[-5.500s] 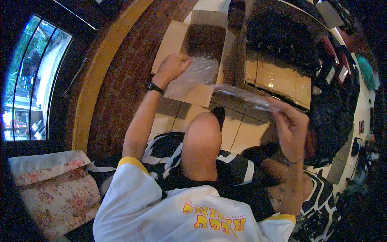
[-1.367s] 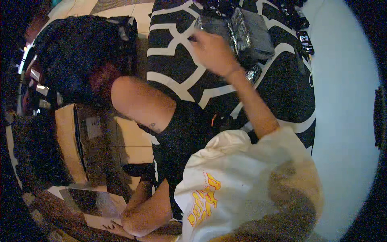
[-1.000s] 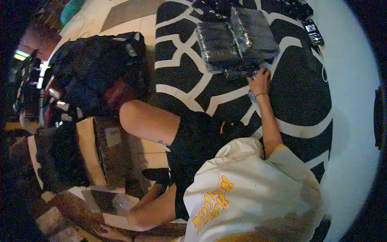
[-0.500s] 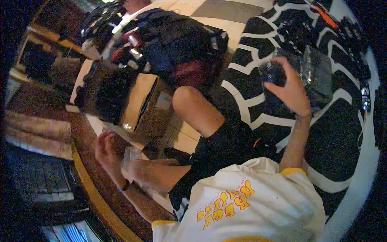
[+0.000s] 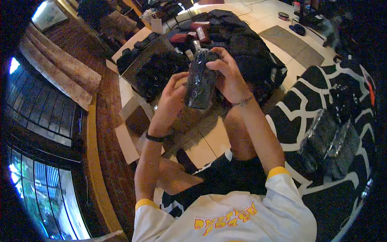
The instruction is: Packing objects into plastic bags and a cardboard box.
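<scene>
- Pack [image 5: 199, 82]: long axis runs up the view, top leaning slightly right
- Right hand [image 5: 230, 77]: grip holding its upper end
- Left hand [image 5: 172, 101]: by its left side, grip unclear

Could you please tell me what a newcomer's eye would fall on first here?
Probably the shiny, dark wrapped package at upper middle, gripped by the right hand, with the left hand at its left side. Next, perhaps, the bold black-and-white cloth on the right, bearing wrapped packs, and the bright barred window at lower left.
</scene>
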Tool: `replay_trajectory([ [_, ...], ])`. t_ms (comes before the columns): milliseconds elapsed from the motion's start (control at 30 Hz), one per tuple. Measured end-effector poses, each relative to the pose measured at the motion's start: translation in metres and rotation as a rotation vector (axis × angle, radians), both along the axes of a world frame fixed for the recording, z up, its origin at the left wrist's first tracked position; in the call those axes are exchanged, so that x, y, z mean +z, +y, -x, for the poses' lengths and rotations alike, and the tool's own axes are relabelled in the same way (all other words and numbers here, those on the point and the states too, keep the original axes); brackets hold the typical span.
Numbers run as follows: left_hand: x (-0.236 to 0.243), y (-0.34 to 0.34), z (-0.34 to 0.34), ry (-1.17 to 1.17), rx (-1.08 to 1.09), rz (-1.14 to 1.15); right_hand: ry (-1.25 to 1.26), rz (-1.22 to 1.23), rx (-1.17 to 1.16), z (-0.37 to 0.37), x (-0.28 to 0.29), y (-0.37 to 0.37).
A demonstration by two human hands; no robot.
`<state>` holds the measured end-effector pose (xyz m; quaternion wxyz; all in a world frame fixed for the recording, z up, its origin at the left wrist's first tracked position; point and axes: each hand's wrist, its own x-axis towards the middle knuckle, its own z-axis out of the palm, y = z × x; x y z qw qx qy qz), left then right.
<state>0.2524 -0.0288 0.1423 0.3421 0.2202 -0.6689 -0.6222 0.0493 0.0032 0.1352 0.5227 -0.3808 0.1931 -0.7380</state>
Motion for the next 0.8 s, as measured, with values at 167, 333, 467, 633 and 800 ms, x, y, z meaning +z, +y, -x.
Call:
replay_trajectory([
  [167,-0.006,-0.037,-0.018,0.266,-0.095,-0.424,-0.244,0.102,0.249,-0.018,-0.002,-0.063],
  [333,-0.04,-0.062,-0.02,0.188,-0.084,-0.403,0.277,-0.108,-0.073,-0.019,-0.016,-0.081],
  [467,-0.059,-0.076,-0.032,-0.082,0.217,-0.198,0.558,-0.411,-0.032,0.0,-0.03,-0.061],
  [633,-0.05,-0.069,-0.059,0.055,0.213,-0.151,0.55,-0.229,0.053,-0.009,-0.03,-0.037],
  [800,-0.054,-0.064,-0.072,0.183,0.269,-0.152,0.743,-0.186,0.228,-0.024,-0.028,-0.032],
])
